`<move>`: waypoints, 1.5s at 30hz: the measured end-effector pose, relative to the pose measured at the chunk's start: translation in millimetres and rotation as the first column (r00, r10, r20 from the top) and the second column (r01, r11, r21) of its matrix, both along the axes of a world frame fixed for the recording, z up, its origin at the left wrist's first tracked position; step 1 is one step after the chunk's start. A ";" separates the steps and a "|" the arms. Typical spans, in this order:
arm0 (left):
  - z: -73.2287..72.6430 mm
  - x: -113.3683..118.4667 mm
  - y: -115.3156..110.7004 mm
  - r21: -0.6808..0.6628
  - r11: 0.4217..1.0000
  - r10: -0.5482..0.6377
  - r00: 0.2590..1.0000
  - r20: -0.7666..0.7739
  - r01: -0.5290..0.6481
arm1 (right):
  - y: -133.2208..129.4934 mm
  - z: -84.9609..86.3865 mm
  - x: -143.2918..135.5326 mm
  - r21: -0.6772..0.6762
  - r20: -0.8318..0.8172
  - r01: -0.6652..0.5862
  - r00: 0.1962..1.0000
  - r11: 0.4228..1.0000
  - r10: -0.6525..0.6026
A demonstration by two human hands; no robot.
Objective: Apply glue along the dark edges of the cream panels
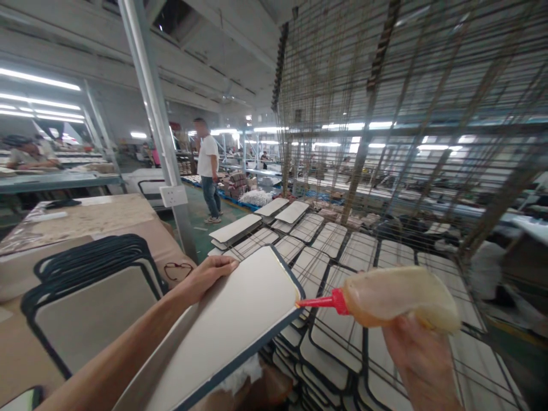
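My left hand (216,274) grips the upper left edge of a white panel (240,319) with a dark blue border, thumb on its face. The panel is tilted in front of me, its lower end out of frame. My right hand (417,342) is wrapped round a translucent squeeze bottle (398,297) with yellowish liquid inside. The bottle lies sideways, its red nozzle (319,302) pointing left. The nozzle's tip meets the panel's right corner, where a thin yellowish line of glue (289,271) runs along the inside of the border.
Many similar panels lie on a wire rack (342,274), with raised wire shelves (406,114) above it. Dark-edged panels (98,297) are stacked at left beside a pair of glasses (177,269) on a brown-covered table (111,211). A metal post (154,103) stands behind; a person (208,165) stands farther back.
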State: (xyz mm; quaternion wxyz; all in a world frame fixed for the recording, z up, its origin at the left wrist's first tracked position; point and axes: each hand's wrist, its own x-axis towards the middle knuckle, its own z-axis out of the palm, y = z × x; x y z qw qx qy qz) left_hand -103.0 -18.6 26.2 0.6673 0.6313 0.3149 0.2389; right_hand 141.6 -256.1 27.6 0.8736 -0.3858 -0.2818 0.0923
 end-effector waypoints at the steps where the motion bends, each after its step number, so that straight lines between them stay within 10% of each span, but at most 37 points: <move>1: -2.2 1.2 0.0 -0.006 1.000 0.018 1.000 0.015 -0.018 | 1.1 -2.2 0.0 0.025 0.010 0.026 1.000 0.999 -0.026; 14: -14.4 17.5 -12.7 -0.152 0.960 0.260 0.954 0.152 -0.237 | 28.4 2.7 1.5 0.120 0.006 0.027 1.000 0.992 -0.028; 45: -13.1 8.3 28.1 -0.244 0.922 0.341 0.930 0.136 -0.302 | 71.3 -5.6 -18.1 0.007 -0.003 -0.186 0.983 0.983 0.186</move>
